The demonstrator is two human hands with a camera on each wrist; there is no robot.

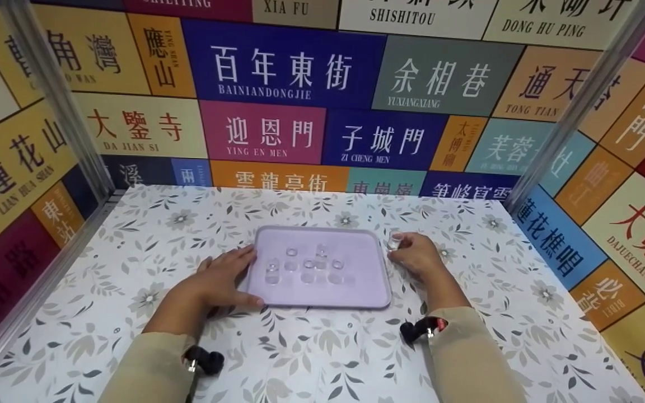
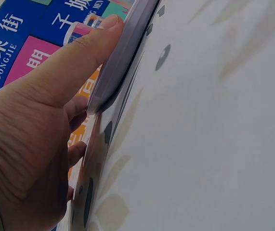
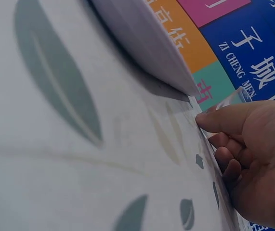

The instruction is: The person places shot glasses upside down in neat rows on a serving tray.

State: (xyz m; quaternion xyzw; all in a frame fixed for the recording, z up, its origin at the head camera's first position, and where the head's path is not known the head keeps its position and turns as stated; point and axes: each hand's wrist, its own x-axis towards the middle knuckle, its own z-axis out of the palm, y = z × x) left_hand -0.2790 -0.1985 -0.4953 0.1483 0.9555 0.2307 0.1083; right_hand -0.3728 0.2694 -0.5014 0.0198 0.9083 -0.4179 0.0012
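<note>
A shallow lilac tray point(image 1: 364, 263) lies on the table. Several small clear cups point(image 1: 272, 273) stand on it, mostly toward its left and middle. My left hand point(image 1: 213, 282) rests against the tray's left end, fingers at the side rim and thumb extended by the near corner; the left wrist view shows that thumb point(image 2: 86, 53) on the rim. Just beyond the tray's right edge, my right hand point(image 1: 420, 258) pinches another small clear cup point(image 1: 394, 239) between thumb and fingers. In the right wrist view the hand mostly hides this cup point(image 3: 233, 98).
White leaf-patterned paper covers the table point(image 1: 300, 358). Behind it and along both sides stand colourful sign-printed walls point(image 1: 277, 67). Transparent upright posts point(image 1: 580, 106) rise at the back corners. A dark wrist camera point(image 1: 205, 359) sits at each sleeve.
</note>
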